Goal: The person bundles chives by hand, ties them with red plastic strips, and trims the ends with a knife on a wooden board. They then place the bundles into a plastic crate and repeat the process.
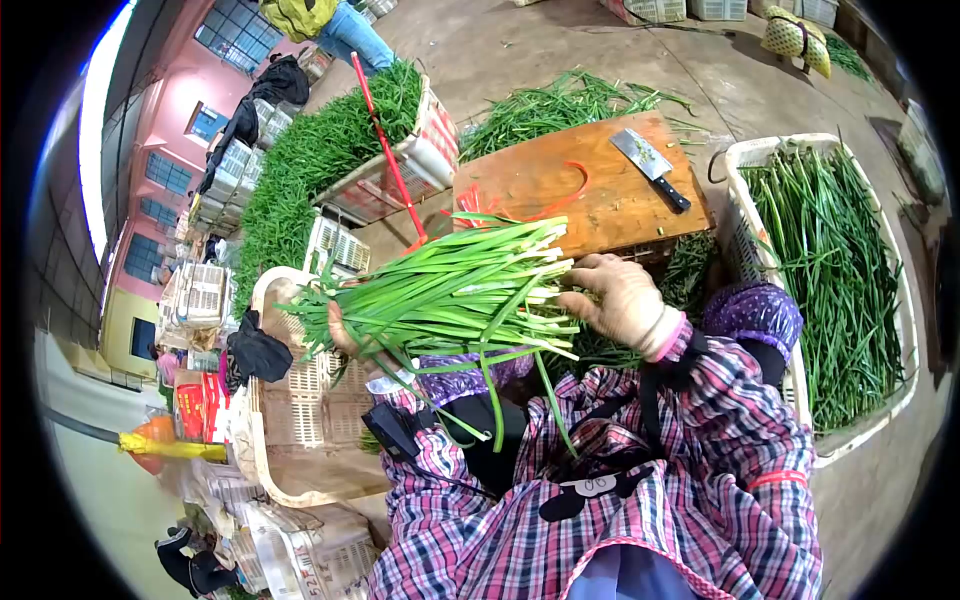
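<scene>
I have the bunch of long green leafy stalks with pale ends (pixel 470 285) across the middle of the frame, its leaf tips toward the left and its pale ends toward the right. I see the left hand (pixel 346 334) at centre left, tucked under the leafy part; leaves cover most of it, and its grip looks closed around the stalks from below. A few loose leaves hang down past it.

The right hand (pixel 615 300) sits right of centre, reaching in from the right with its wrist bent and its back turned up to my view. Its fingers curl and its thumb stands a little apart, both against the pale ends; I cannot tell whether that grip pinches any of them. The plaid pink and navy sleeve (pixel 735 400) bends behind it at lower right.

Beyond the hands, at upper centre, I see a low brown wooden counter (pixel 530 170) carrying a broad steel-bladed knife with a black handle (pixel 655 172). A white plastic crate (pixel 748 240) of green stalks fills the right side.
</scene>
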### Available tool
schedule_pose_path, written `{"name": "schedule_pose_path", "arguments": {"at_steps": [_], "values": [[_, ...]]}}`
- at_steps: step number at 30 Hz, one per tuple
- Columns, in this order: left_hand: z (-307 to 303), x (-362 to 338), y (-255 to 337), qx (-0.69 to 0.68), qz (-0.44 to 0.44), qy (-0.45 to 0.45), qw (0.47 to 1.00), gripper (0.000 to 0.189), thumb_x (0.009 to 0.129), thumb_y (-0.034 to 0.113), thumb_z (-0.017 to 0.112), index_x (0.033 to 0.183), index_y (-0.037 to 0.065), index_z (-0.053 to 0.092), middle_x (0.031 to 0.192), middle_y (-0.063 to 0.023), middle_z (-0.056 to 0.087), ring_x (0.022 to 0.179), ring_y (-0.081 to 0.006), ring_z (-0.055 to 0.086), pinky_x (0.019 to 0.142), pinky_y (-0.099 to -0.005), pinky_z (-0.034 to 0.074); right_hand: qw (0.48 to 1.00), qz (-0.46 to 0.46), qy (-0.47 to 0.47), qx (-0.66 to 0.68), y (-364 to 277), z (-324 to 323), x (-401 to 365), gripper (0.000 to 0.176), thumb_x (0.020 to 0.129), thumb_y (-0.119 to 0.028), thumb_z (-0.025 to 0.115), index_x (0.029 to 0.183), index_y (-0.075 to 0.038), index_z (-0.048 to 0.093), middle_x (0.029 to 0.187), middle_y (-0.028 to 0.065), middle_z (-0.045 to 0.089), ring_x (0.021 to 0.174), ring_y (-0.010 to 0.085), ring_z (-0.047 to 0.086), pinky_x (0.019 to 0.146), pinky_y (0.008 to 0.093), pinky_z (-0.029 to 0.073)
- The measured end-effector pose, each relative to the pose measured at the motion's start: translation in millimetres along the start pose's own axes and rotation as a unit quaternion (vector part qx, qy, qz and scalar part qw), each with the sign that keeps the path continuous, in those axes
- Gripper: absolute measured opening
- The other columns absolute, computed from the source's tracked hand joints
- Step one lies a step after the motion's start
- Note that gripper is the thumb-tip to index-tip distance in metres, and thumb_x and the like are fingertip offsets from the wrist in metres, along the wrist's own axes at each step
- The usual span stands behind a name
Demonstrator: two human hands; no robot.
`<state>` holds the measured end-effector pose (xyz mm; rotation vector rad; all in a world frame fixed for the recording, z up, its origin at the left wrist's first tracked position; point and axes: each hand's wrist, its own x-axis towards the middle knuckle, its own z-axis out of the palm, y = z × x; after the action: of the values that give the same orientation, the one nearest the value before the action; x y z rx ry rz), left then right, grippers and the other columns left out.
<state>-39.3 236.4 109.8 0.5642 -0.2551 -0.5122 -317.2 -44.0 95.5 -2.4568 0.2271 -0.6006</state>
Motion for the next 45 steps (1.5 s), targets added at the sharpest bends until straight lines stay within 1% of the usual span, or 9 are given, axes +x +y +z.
{"name": "schedule_pose_path", "arguments": {"at_steps": [3,6,17,22,26,27,31,41,45], "values": [[7,-1,-1,-0.005,0.001,-0.003,1.000,0.048,0.093,0.040,0.040,0.115,-0.002,0.052,0.112,-0.0214,0.058,0.104,-0.0362,0.055,0.091,-0.0552,0.043,0.956,0.079,0.040,0.278,-6,37,11,0.025,0.082,-0.030,0.067,0.095,-0.009,0.067,0.094,0.0145,0.064,0.087,0.0289,0.062,0.074,0.0376,0.049],[2,-3,4,0.010,-0.008,0.002,1.000,0.048,0.093,0.040,0.040,0.115,-0.002,0.051,0.112,-0.0217,0.058,0.104,-0.0364,0.055,0.091,-0.0553,0.043,0.747,0.269,0.006,0.607,-14,49,12,0.023,0.078,-0.018,0.073,0.093,-0.001,0.066,0.082,0.0043,0.066,0.075,0.0107,0.060,0.068,0.0260,0.050],[-5,1,1,0.020,-0.039,0.026,0.999,0.050,0.093,0.041,0.040,0.116,-0.002,0.051,0.112,-0.0226,0.058,0.103,-0.0374,0.055,0.090,-0.0560,0.043,0.583,0.272,0.132,0.755,-22,56,-1,0.023,0.082,-0.015,0.066,0.100,-0.001,0.063,0.092,0.0042,0.065,0.084,0.0131,0.059,0.078,0.0272,0.048],[-7,0,9,0.011,-0.060,0.022,0.998,0.050,0.093,0.041,0.040,0.116,-0.002,0.051,0.111,-0.0230,0.058,0.103,-0.0379,0.055,0.090,-0.0563,0.044,0.721,0.165,-0.003,0.673,31,17,-40,0.025,0.081,-0.019,0.069,0.097,0.000,0.066,0.102,0.0093,0.064,0.098,0.0199,0.058,0.090,0.0317,0.043],[-34,6,21,0.019,-0.038,0.045,0.998,0.054,0.092,0.043,0.040,0.119,-0.003,0.049,0.114,-0.0252,0.057,0.102,-0.0409,0.056,0.088,-0.0595,0.044,0.967,0.109,-0.214,0.084,64,-25,-62,0.029,0.081,-0.021,0.065,0.107,-0.010,0.062,0.090,0.0058,0.065,0.078,0.0221,0.063,0.071,0.0363,0.049],[-33,5,22,0.019,-0.041,0.043,0.998,0.054,0.092,0.043,0.040,0.119,-0.003,0.049,0.114,-0.0252,0.057,0.102,-0.0409,0.056,0.088,-0.0595,0.044,0.969,0.033,-0.183,-0.165,48,-41,-58,0.034,0.080,-0.020,0.064,0.112,-0.013,0.059,0.086,0.0076,0.065,0.077,0.0261,0.064,0.067,0.0386,0.050],[-30,8,19,0.015,-0.065,0.015,0.998,0.054,0.092,0.041,0.042,0.121,-0.003,0.049,0.118,-0.0271,0.055,0.105,-0.0429,0.055,0.090,-0.0634,0.042,0.997,-0.068,0.027,-0.018,-6,-45,-21,0.038,0.077,-0.023,0.062,0.114,-0.017,0.054,0.077,0.0089,0.062,0.070,0.0293,0.063,0.059,0.0416,0.049],[23,-4,17,0.009,-0.065,-0.090,0.994,0.041,0.090,0.035,0.047,0.108,-0.001,0.058,0.109,-0.0229,0.060,0.101,-0.0380,0.057,0.087,-0.0572,0.045,0.971,-0.212,-0.102,-0.047,-13,-4,5,0.020,0.077,-0.031,0.063,0.084,-0.013,0.059,0.068,0.0062,0.058,0.064,0.0303,0.060,0.057,0.0424,0.047],[-3,10,45,0.040,-0.070,-0.103,0.991,0.042,0.091,0.036,0.048,0.110,0.000,0.058,0.116,-0.0231,0.057,0.103,-0.0374,0.057,0.090,-0.0578,0.043,0.952,-0.047,-0.299,-0.048,22,-18,-38,0.021,0.080,-0.032,0.061,0.093,-0.016,0.064,0.075,0.0092,0.064,0.071,0.0312,0.063,0.063,0.0422,0.049]]}}
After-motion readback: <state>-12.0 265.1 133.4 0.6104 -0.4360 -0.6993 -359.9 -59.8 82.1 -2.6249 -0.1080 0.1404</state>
